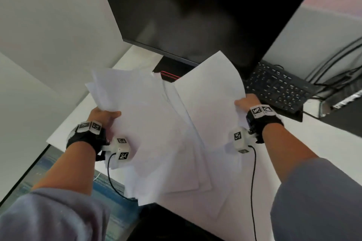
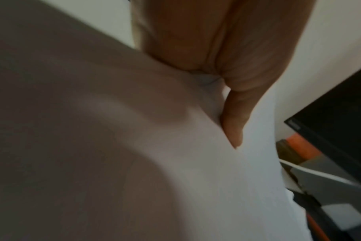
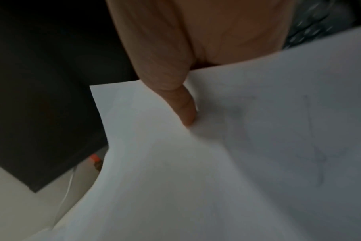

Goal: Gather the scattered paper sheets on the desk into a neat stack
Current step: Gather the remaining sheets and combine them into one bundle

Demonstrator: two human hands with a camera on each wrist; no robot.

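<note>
Several white paper sheets (image 1: 156,123) are lifted off the white desk (image 1: 293,154) in a loose, fanned bunch. My left hand (image 1: 103,116) pinches the bunch's left edge, thumb on top; the left wrist view shows that thumb pressing into the sheets (image 2: 196,179). My right hand (image 1: 247,101) pinches the right edge of a raised sheet (image 1: 211,88), thumb on top, as the right wrist view confirms on the sheet (image 3: 237,146). More sheets (image 1: 205,197) lie flat on the desk beneath. The fingers under the paper are hidden.
A dark monitor (image 1: 195,11) stands just behind the paper, its stand (image 1: 172,66) with a red stripe below. A black keyboard (image 1: 278,86) and cables (image 1: 340,60) lie at the right. The desk's front edge (image 1: 176,213) is near my body.
</note>
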